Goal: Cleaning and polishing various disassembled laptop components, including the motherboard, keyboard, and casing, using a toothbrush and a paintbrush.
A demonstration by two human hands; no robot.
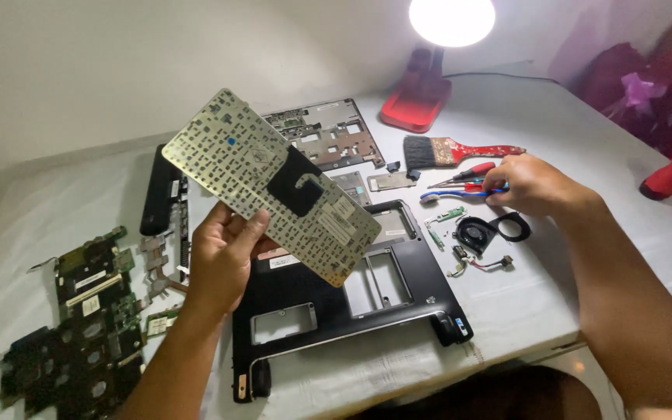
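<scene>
I see the table (554, 109), white cloth, near edge at 5 o'clock, open room at 2 o'clock. Black case (328, 311) lies centre, hanging just over the near edge. Keyboard (270, 183) is lifted above it, underside up, tilted toward 10 o'clock. Motherboard (87, 327) sits at 8 o'clock. Left hand (219, 260) grasps the keyboard's lower edge, fingers clenched. Right hand (530, 187) at 3 o'clock, fingers curled onto screwdrivers (468, 180), brush (456, 150) just beyond.

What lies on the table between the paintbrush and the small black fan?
In the head view, between the paintbrush and the fan lie a red-handled screwdriver, a blue toothbrush and a small green board.
</scene>
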